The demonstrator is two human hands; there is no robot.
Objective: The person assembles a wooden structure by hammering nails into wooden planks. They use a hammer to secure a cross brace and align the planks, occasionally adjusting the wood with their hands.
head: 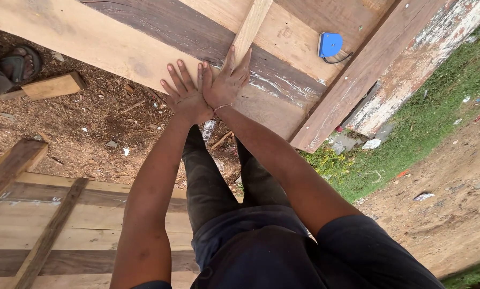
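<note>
My left hand (185,92) lies flat, fingers spread, on the near edge of a wooden bench made of planks (143,43). My right hand (226,80) presses flat beside it, touching it, with a thin bracelet at the wrist. Its fingertips reach a narrow pale strip of wood (249,27) that runs away across the boards. Neither hand holds anything. A blue tape measure (329,44) rests on the bench beyond my right hand.
A thick beam (352,80) edges the bench on the right. Sawdust and wood scraps (90,123) cover the ground below. Another plank frame (47,225) lies at lower left. Someone's sandalled foot (19,63) stands at far left. Grass (433,123) and bare dirt lie to the right.
</note>
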